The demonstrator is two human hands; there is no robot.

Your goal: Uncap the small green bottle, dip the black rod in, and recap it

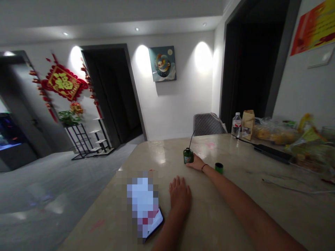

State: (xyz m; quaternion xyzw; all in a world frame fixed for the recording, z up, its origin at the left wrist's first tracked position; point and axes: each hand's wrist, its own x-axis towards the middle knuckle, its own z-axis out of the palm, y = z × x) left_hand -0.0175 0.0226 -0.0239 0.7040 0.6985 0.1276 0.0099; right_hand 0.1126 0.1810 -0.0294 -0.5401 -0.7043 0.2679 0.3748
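A small dark green bottle (pixel 187 156) with a label on its front stands upright on the table (pixel 157 155). From its neck a thin dark stick (pixel 192 139) sticks up, leaning right. My right hand (pixel 196 164) reaches out and grips the bottle low on its right side, with a thin band around the wrist. Beside my right forearm is a green, dark-topped, cylindrical piece, perhaps a cap (pixel 219 168). My left hand (pixel 180 194) rests palm down on the table, fingers stretched out and holding nothing. Left of it lies a phone (pixel 157 223), mostly blurred out.
A water bottle (pixel 237 124), a paper bag (pixel 247 124) and plastic bags of food (pixel 277 133) line the table's right side. Nearby lie a black elongated device (pixel 272 153) and a white cable (pixel 288 189). A grey chair (pixel 208 124) stands behind the far edge.
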